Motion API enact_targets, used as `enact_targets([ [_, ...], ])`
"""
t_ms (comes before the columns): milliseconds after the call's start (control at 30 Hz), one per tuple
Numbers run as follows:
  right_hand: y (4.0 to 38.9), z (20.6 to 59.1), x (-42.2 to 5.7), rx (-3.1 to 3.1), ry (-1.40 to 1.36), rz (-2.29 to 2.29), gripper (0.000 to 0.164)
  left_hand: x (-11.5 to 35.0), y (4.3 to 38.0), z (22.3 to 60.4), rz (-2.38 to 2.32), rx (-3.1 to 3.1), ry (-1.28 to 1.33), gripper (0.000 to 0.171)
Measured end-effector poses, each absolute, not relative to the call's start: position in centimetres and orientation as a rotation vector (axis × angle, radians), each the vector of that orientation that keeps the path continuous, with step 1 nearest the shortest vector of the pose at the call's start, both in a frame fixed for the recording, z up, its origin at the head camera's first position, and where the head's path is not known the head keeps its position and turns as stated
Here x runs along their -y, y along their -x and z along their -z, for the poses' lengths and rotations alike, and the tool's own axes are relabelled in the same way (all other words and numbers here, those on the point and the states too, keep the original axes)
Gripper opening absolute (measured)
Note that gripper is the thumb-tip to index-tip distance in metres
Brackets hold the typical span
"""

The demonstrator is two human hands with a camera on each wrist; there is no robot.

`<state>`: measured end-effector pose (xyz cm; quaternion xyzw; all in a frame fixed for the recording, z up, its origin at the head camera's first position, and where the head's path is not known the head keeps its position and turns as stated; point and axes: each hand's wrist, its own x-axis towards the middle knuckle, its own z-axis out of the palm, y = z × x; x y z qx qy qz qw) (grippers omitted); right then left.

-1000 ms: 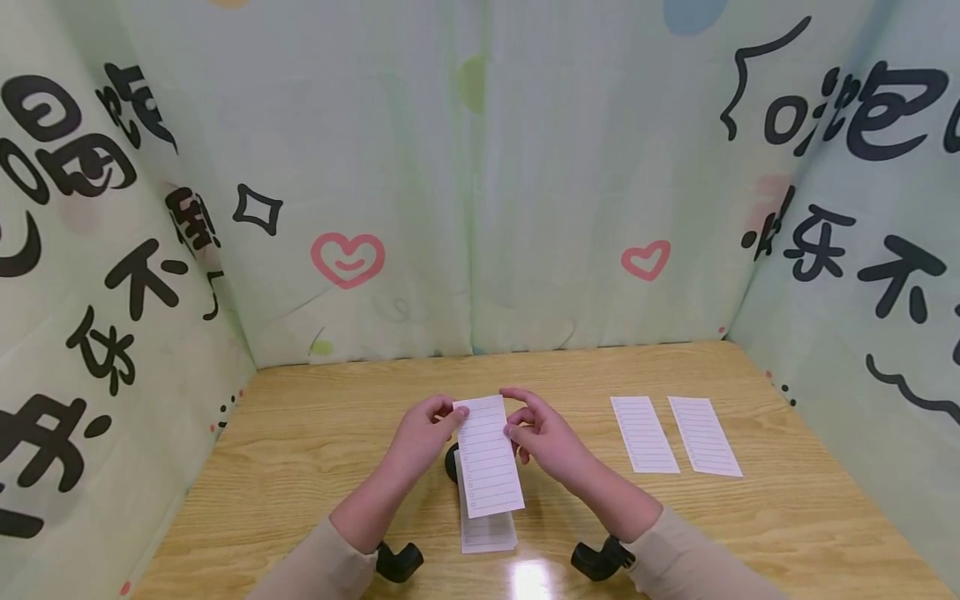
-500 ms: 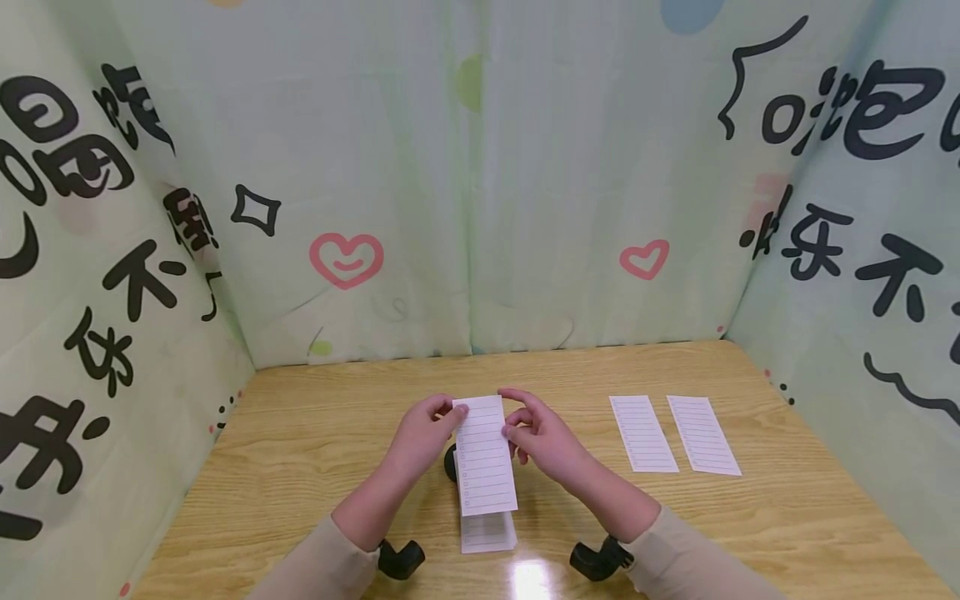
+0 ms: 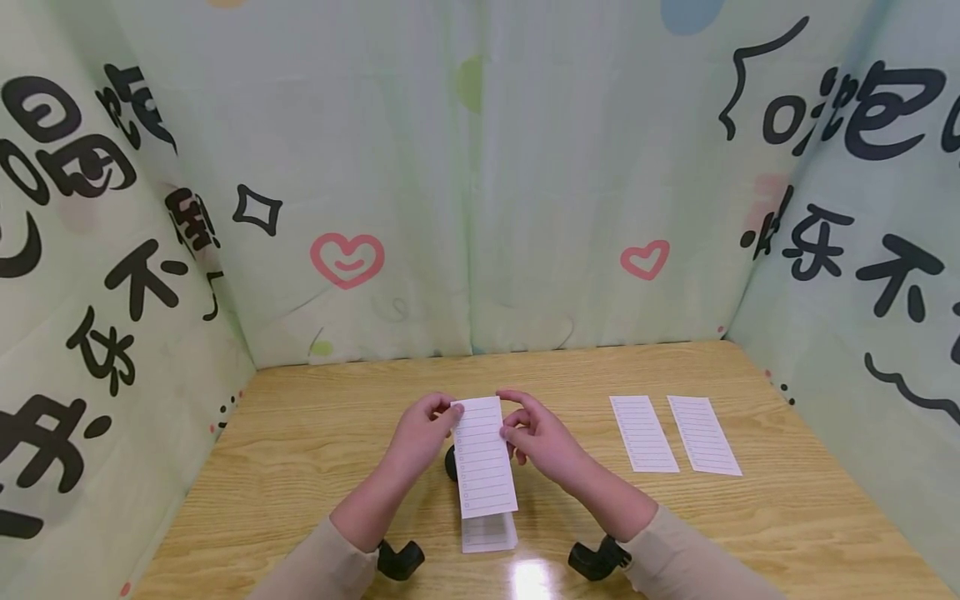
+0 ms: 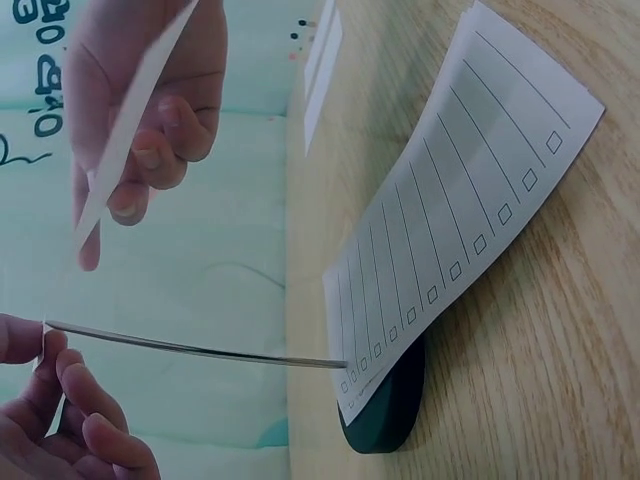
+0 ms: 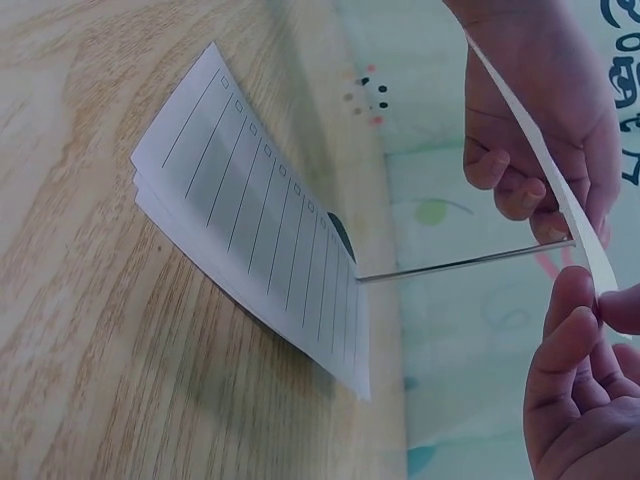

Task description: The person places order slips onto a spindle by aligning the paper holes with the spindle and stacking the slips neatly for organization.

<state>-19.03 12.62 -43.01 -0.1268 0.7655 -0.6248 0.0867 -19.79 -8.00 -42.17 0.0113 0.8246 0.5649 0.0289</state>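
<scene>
Both hands hold a white lined checklist slip by its upper part. My left hand pinches its upper left corner with the thumb on top. On the slip's right edge, my right hand pinches with thumb and fingers, its index finger extended along the top corner. Below stands a paper spike: a thin metal rod rises from a round dark base. The rod's tip is right at the underside of the held slip. Lower on the rod, a few similar slips are stuck through near one end and sag toward the table.
Two more lined slips, one on the left and one on the right, lie side by side on the wooden table. Printed curtains hang around its back and sides. A black wrist mount sits at each sleeve.
The held slip has shifted slightly left, its lower end swinging a little left as well. Both hands keep their grip and barely move.
</scene>
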Motion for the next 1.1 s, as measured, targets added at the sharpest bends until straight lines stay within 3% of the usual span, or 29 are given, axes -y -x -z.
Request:
enact_targets([
  [567, 19.2, 43.9, -12.4, -2.350, 0.394, 1.726, 0.052, 8.2, 19.9, 42.5, -1.701, -2.532, -0.088, 0.018],
  [1100, 19.5, 46.0, -12.4, -2.430, 0.403, 1.395, 0.055, 8.6, 21.0, 46.0, -1.325, -2.604, -0.103, 0.014],
])
